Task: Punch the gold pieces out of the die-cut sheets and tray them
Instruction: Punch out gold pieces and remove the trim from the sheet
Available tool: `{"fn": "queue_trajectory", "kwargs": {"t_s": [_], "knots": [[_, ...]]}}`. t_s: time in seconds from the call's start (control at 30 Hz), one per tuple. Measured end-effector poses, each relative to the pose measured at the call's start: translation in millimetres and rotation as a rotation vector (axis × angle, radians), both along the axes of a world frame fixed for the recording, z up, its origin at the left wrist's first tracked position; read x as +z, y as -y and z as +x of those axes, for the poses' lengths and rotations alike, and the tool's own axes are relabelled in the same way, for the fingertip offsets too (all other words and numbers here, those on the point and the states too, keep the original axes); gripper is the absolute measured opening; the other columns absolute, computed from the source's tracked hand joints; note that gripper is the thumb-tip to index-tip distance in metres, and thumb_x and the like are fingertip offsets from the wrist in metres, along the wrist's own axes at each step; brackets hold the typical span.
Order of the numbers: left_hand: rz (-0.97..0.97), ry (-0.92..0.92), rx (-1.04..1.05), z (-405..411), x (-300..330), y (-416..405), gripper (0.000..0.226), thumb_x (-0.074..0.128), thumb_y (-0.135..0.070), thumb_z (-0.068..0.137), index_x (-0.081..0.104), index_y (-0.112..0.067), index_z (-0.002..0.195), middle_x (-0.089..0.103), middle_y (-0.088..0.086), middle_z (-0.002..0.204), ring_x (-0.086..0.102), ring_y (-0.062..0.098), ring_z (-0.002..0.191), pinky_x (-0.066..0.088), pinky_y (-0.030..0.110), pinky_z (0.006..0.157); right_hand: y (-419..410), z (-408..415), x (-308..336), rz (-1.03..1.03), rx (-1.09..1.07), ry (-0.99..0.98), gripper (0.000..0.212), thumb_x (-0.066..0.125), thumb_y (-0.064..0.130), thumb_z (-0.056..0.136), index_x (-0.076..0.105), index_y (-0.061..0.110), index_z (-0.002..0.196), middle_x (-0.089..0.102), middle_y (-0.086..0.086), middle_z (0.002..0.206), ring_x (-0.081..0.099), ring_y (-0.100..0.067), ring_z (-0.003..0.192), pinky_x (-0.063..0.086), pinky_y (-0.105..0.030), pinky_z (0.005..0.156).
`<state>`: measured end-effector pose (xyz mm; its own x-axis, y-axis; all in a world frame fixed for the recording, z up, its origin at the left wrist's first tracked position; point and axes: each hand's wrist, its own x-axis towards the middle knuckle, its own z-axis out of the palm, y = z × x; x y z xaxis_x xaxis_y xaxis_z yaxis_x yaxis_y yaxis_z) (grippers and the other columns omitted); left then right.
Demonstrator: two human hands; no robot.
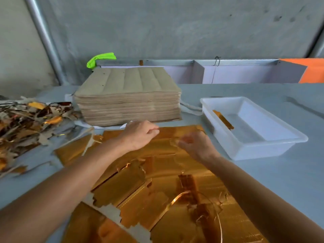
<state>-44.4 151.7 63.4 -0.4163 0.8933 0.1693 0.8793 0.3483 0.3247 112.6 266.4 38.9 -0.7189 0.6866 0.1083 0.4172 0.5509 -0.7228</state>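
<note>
A gold die-cut sheet [163, 155] lies flat in front of me, torn and partly broken into pieces near its front. My left hand [140, 134] rests on the sheet's far edge with fingers curled into a fist. My right hand [196, 146] is just right of it, blurred, its fingers pinching a bit of the gold sheet near the far right corner. A white plastic tray [273, 146] stands to the right and holds a gold piece [223, 119] leaning against its left wall.
A thick stack of brown-backed sheets [129, 97] sits behind the gold sheet. A heap of torn gold and cardboard scrap [26, 125] covers the left of the grey table [280, 181]. A curled gold strip [177, 199] lies on the near sheet. White partitions [236, 72] line the back.
</note>
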Motion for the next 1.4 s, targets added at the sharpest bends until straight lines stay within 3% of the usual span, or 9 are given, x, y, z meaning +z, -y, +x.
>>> {"fn": "queue_trajectory", "kwargs": {"t_s": [0.2, 0.47, 0.63, 0.73, 0.83, 0.93, 1.07, 1.23, 1.4], "knots": [[-0.189, 0.026, 0.265, -30, -17, 109, 0.045, 0.061, -0.029, 0.091, 0.052, -0.022, 0.134, 0.048, 0.001, 0.142, 0.048, 0.016, 0.125, 0.037, 0.029, 0.099, 74, -20, -27, -0.092, 0.238, 0.201, 0.038, 0.066, 0.042, 0.086, 0.062, 0.019, 0.116, 0.061, 0.005, 0.103, 0.057, -0.006, 0.086, 0.043, -0.013, 0.059], [-0.488, 0.154, 0.089, -35, -45, 174, 0.071, 0.078, -0.050, 0.070, 0.050, -0.034, 0.133, 0.032, -0.009, 0.149, 0.029, 0.011, 0.135, 0.027, 0.027, 0.101, 151, -19, -48, 0.191, 0.526, 0.379, 0.062, 0.060, 0.076, 0.066, 0.062, 0.029, 0.108, 0.046, 0.005, 0.121, 0.039, -0.017, 0.115, 0.038, -0.039, 0.099], [-0.439, 0.140, 0.044, -32, -56, 168, 0.054, 0.078, -0.031, 0.076, 0.056, -0.034, 0.125, 0.032, -0.011, 0.148, 0.029, 0.013, 0.136, 0.028, 0.028, 0.102, 156, -17, -53, 0.275, 0.495, 0.347, 0.045, 0.073, 0.050, 0.074, 0.059, 0.033, 0.113, 0.043, 0.004, 0.128, 0.034, -0.017, 0.117, 0.037, -0.036, 0.098], [-0.305, 0.118, 0.037, -33, -51, 164, 0.037, 0.074, -0.029, 0.080, 0.062, -0.031, 0.116, 0.043, -0.012, 0.140, 0.039, 0.006, 0.123, 0.029, 0.023, 0.097, 149, -17, -50, 0.162, 0.478, 0.296, 0.032, 0.077, 0.034, 0.076, 0.062, 0.031, 0.105, 0.050, 0.009, 0.124, 0.042, -0.011, 0.117, 0.041, -0.027, 0.095], [0.163, 0.121, 0.199, -43, -40, 165, 0.028, 0.070, -0.025, 0.083, 0.065, -0.022, 0.110, 0.059, -0.007, 0.118, 0.051, 0.003, 0.099, 0.039, 0.014, 0.080, 136, -15, -41, -0.092, 0.408, 0.180, 0.019, 0.073, 0.025, 0.081, 0.057, 0.035, 0.082, 0.053, 0.019, 0.101, 0.051, 0.002, 0.089, 0.042, -0.010, 0.063], [0.525, 0.040, 0.537, -65, -34, 167, 0.022, 0.064, -0.016, 0.089, 0.066, -0.008, 0.110, 0.060, 0.003, 0.104, 0.059, 0.020, 0.094, 0.044, 0.025, 0.077, 118, -11, -29, -0.400, 0.259, -0.002, 0.011, 0.067, 0.018, 0.085, 0.060, 0.024, 0.079, 0.061, 0.009, 0.091, 0.059, -0.004, 0.078, 0.042, -0.011, 0.055], [0.425, 0.266, 1.024, -90, -53, 165, 0.031, 0.055, -0.016, 0.094, 0.055, -0.003, 0.122, 0.054, 0.019, 0.125, 0.056, 0.034, 0.109, 0.044, 0.037, 0.081, 92, -7, -19, -0.848, 0.098, -0.296, 0.006, 0.059, 0.015, 0.090, 0.062, 0.010, 0.092, 0.068, -0.003, 0.078, 0.064, -0.011, 0.067, 0.045, -0.028, 0.068], [0.191, 0.497, 1.099, -85, -75, 145, 0.083, 0.071, -0.039, 0.083, 0.029, -0.001, 0.144, 0.041, 0.023, 0.142, 0.046, 0.039, 0.126, 0.045, 0.045, 0.097, 57, -3, -22, -1.147, -0.153, -0.505, 0.014, 0.053, 0.018, 0.095, 0.061, 0.009, 0.101, 0.064, -0.004, 0.066, 0.063, -0.016, 0.064, 0.049, -0.032, 0.065], [0.180, 0.520, 1.153, -90, -72, 126, 0.102, 0.087, -0.021, 0.066, 0.026, -0.001, 0.144, 0.036, 0.025, 0.143, 0.048, 0.038, 0.124, 0.049, 0.039, 0.089, 28, 13, -28, -0.936, -0.290, -0.330, 0.017, 0.050, 0.015, 0.097, 0.062, 0.003, 0.092, 0.063, -0.007, 0.060, 0.060, -0.017, 0.055, 0.046, -0.031, 0.056]]}}
